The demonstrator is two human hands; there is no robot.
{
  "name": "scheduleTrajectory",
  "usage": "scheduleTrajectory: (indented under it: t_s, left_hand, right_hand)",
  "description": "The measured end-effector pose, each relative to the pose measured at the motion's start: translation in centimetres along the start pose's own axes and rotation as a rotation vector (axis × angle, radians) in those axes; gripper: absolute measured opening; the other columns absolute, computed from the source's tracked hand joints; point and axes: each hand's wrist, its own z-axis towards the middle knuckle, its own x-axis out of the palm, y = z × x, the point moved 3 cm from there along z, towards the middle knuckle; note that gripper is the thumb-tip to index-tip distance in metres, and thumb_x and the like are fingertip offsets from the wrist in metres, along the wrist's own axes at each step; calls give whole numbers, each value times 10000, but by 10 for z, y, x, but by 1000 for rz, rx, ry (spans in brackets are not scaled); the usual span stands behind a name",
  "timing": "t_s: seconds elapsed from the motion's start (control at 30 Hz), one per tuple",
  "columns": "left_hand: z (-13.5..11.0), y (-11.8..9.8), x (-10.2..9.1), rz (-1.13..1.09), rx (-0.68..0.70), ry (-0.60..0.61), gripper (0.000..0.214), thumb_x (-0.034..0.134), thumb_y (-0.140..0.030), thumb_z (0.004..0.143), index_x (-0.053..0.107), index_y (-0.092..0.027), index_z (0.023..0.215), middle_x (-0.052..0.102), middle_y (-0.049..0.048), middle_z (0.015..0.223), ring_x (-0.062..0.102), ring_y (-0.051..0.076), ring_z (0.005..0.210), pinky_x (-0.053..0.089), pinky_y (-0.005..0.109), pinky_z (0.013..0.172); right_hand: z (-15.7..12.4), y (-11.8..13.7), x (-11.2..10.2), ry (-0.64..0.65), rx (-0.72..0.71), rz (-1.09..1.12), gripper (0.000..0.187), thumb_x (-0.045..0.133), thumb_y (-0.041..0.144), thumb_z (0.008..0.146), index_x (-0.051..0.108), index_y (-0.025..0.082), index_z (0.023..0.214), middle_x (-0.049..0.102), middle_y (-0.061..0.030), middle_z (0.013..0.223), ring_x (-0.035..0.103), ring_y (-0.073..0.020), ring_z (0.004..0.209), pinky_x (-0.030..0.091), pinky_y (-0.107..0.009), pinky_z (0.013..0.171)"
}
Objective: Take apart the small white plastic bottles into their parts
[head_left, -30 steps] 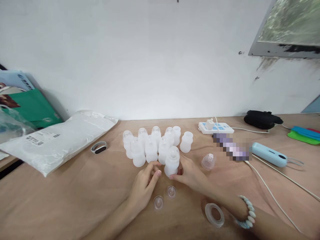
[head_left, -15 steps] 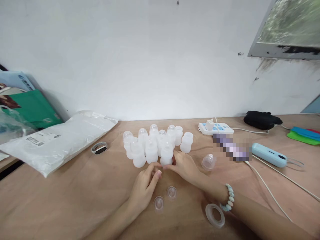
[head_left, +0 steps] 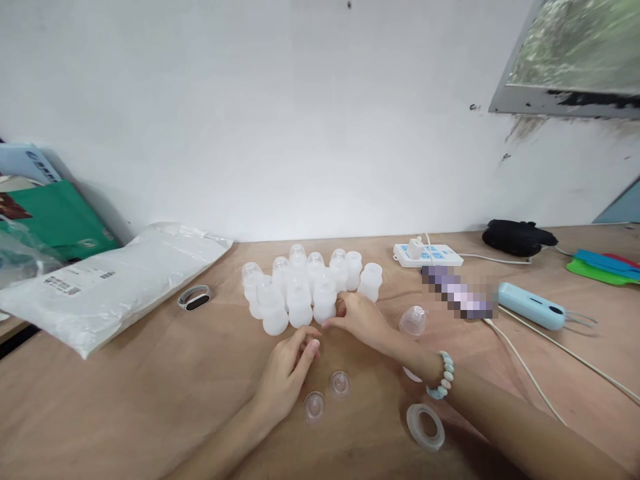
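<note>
Several milky-white baby bottles (head_left: 300, 310) stand upright in a close group, most under clear domed caps. My right hand (head_left: 361, 319) is at the base of the front-right bottle (head_left: 325, 305), its thumb low in front and its fingers against the right side. Just in front of the group, my left hand (head_left: 287, 367) rests with loosely curled fingers, thumb a little apart, and nothing visible in it. Two clear nipples (head_left: 315, 405) lie on the table between my forearms. Beyond my right wrist is a clear domed cap (head_left: 413, 321), and nearer me a translucent ring (head_left: 425, 427).
On the left lie a white plastic mailer (head_left: 120, 280) and a fitness band (head_left: 195, 298). A power strip (head_left: 440, 256), a pixelated phone (head_left: 457, 291), a light-blue device (head_left: 531, 307) and cables occupy the right. Two uncapped bottles (head_left: 371, 282) stand at the group's right end.
The front-right bottle has shifted slightly back and left, closer to its neighbours, with my right hand moving along. My left hand has hardly moved. The view has turned slightly.
</note>
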Motion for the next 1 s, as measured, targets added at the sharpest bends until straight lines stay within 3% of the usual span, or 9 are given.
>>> scheduleTrajectory:
  t_s: [0.13, 0.27, 0.37, 0.47, 0.57, 0.7, 0.77, 0.87, 1.0]
  left_hand:
    - [4, -4, -1, -56, -26, 95, 272, 472, -404, 942, 629, -193, 875, 605, 1, 692, 547, 172, 630, 399, 263, 594]
    - [9, -4, -1, -48, -11, 209, 215, 550, -348, 898, 697, -190, 891, 631, 4, 748, 517, 141, 598, 374, 241, 556]
    - [10, -3, 0, -43, -14, 239, 217, 544, -329, 899, 708, -187, 881, 636, 4, 737, 522, 140, 597, 377, 241, 558]
    - [9, -3, 2, -29, -10, 245, 199, 556, -304, 887, 716, -186, 868, 611, -10, 690, 492, 134, 582, 362, 235, 551]
    - [9, -4, 4, -19, 26, 276, 176, 574, -274, 873, 727, -189, 861, 640, 7, 765, 493, 127, 602, 372, 232, 566]
    - [9, -6, 7, -7, 65, 330, 170, 571, -235, 877, 736, -198, 863, 672, 31, 857, 554, 144, 679, 404, 238, 604]
    - [9, -6, 7, -12, 75, 330, 174, 559, -191, 869, 732, -200, 859, 679, 25, 853, 558, 145, 683, 403, 240, 609]
    - [10, -5, 6, -49, 69, 286, 176, 538, -136, 841, 702, -187, 806, 670, 8, 783, 556, 146, 676, 401, 241, 612]
    - [10, -1, 5, -76, 47, 242, 196, 484, -133, 856, 674, -180, 843, 666, 10, 758, 577, 154, 687, 436, 249, 631]
  right_hand:
    - [-18, -7, -25, 74, -82, 43, 54, 652, 233, 860, 660, 180, 867, 720, -30, 850, 649, -160, 744, 417, -247, 615]
    - [-62, -12, -49, 254, -163, 11, 195, 828, 195, 594, 640, 215, 641, 616, 44, 584, 537, -132, 524, 306, -232, 471]
    - [-100, -13, -51, 400, -211, -283, 208, 827, 234, 559, 658, 222, 678, 625, 19, 609, 462, -122, 458, 213, -247, 433]
    - [-123, -12, -42, 474, -177, -543, 260, 827, 226, 543, 705, 182, 769, 673, -65, 707, 508, -163, 500, 173, -269, 425]
    - [-125, -6, -35, 457, -218, -582, 112, 669, 90, 659, 690, 160, 744, 660, -84, 680, 543, -187, 524, 191, -293, 438]
    - [-107, 8, -45, 183, -308, -408, 194, 589, 26, 701, 624, 177, 818, 658, -75, 834, 600, -220, 669, 320, -299, 496]
    - [-100, 18, -50, 116, -353, -268, 225, 561, 20, 763, 600, 187, 909, 641, -62, 927, 605, -204, 727, 398, -296, 550]
    - [-94, 31, -45, 172, -456, -109, 311, 565, 19, 802, 589, 204, 1052, 625, -50, 1036, 627, -188, 821, 475, -291, 658]
    - [-87, 31, -18, 274, -519, -116, 325, 647, 59, 796, 609, 182, 1095, 623, -76, 1099, 641, -206, 904, 504, -299, 717]
